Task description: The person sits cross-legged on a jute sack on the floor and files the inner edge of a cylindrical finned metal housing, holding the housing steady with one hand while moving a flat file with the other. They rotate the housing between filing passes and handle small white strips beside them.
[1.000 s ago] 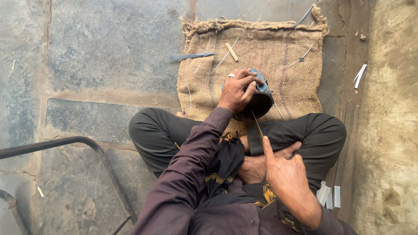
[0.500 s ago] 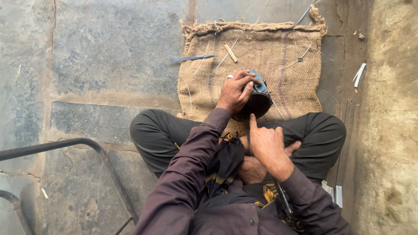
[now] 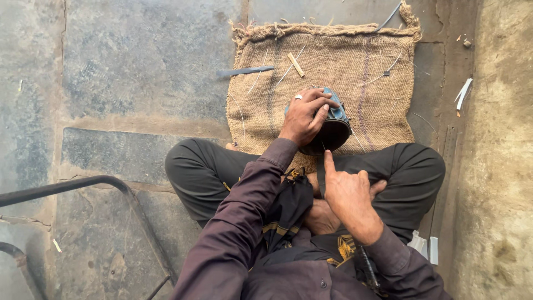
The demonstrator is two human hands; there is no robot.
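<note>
The person sits cross-legged on a stone floor, looking down at both hands. The left hand lies over a dark round object, fingers curled across its top and side, so its grip is closed on that object. The object has a blue-grey upper part and a black rounded underside, and it rests at the near edge of a burlap sack spread flat on the floor, just in front of the person's crossed legs. A ring shows on one finger of that hand.

The right hand is lower, above the lap, near the object but not touching it. Its forefinger points straight up toward the object while the other fingers are folded in; whether anything thin is pinched in that grip cannot be told.

On the sack lie a short wooden stick and several thin pale splints. A flat dark metal blade lies across the sack's left edge, partly on the stone. White scraps lie on the ground to the right of the sack. A dark curved metal bar crosses the lower left corner of the view.
</note>
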